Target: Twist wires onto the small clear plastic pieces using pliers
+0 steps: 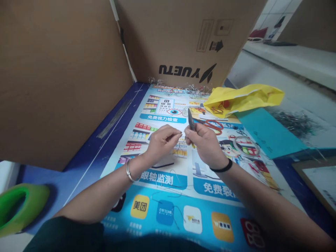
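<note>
My left hand (162,141) is closed in a pinch, thumb and fingers pressed on something thin that I cannot make out, possibly a wire. My right hand (203,141) is wrapped round a dark pair of pliers (191,120) whose tip points up and away. The two hands meet fingertip to fingertip above a colourful printed poster (168,196) that covers the table. A thin wire loop (168,190) lies on the poster below my wrists. A silver bracelet is on the left wrist, a black band on the right.
Cardboard walls (60,77) stand to the left and behind. A yellow plastic bag (244,99) lies at the back right, red-handled scissors (214,125) beside it. Thin wire pieces (194,91) line the cardboard's foot. A green object (18,206) sits at the left edge, a framed board (319,183) at the right.
</note>
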### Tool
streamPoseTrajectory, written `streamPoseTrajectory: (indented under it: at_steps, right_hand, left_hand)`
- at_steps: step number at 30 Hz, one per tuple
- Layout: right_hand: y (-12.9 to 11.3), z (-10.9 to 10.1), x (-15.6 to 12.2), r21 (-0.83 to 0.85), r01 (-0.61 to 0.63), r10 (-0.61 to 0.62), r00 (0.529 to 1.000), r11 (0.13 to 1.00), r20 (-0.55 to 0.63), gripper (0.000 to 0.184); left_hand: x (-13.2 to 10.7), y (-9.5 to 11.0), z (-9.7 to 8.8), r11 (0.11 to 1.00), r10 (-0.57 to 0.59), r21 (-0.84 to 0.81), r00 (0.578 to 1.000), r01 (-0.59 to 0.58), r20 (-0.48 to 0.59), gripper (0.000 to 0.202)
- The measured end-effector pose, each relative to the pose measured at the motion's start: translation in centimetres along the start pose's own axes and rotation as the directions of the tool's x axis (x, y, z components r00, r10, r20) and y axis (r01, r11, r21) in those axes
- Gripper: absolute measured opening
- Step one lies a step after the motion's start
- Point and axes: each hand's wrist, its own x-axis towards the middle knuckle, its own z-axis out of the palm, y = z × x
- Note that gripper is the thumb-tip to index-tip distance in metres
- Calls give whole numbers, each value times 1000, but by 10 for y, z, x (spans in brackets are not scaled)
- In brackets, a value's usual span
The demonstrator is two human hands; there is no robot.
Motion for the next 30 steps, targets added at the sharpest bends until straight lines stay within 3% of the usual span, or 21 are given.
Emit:
streamPoseTrajectory:
  at_steps: [2, 4, 5, 8, 12, 14, 17, 19, 25, 30]
  right_hand:
    - [-6, -1, 2, -209, 80, -85, 996, 975, -14, 10]
    - [-12, -2, 5, -398, 160, -176, 984, 903, -4, 6]
    - [-15, -3, 7, -458, 190, -209, 978, 868, 10, 5]
    - [-20, -3, 14, -540, 241, -264, 964, 806, 36, 5]
    - [-19, -3, 29, -529, 255, -292, 956, 809, 13, 7]
    - [-16, -3, 36, -450, 249, -286, 958, 858, -15, 9]
    - [-9, -1, 43, -237, 227, -247, 967, 944, -55, 15]
    - [-3, 3, 44, -103, 193, -201, 976, 976, -84, 19]
    - [18, 12, 39, 28, 53, -49, 991, 998, -126, 22]
    - [26, 8, 39, -8, 32, -32, 990, 999, -136, 16]
  left_hand:
    - [5, 3, -5, 991, -91, -90, 988, 103, 121, 10]
    - [12, 5, -11, 929, -205, -236, 927, 285, 314, 16]
    - [16, 6, -14, 881, -243, -307, 901, 360, 361, 20]
    - [31, 3, -20, 785, -291, -418, 868, 458, 403, 17]
    - [51, -7, -22, 760, -252, -438, 839, 480, 483, 19]
    - [59, -12, -20, 774, -221, -461, 867, 434, 446, 20]
    - [62, -16, -12, 795, -166, -520, 936, 313, 310, 20]
    - [60, -19, -5, 793, -161, -544, 955, 275, 248, 21]
    - [49, -32, 7, 785, -288, -513, 937, 348, 196, 22]
    - [49, -39, 8, 855, -250, -413, 947, 314, 203, 19]
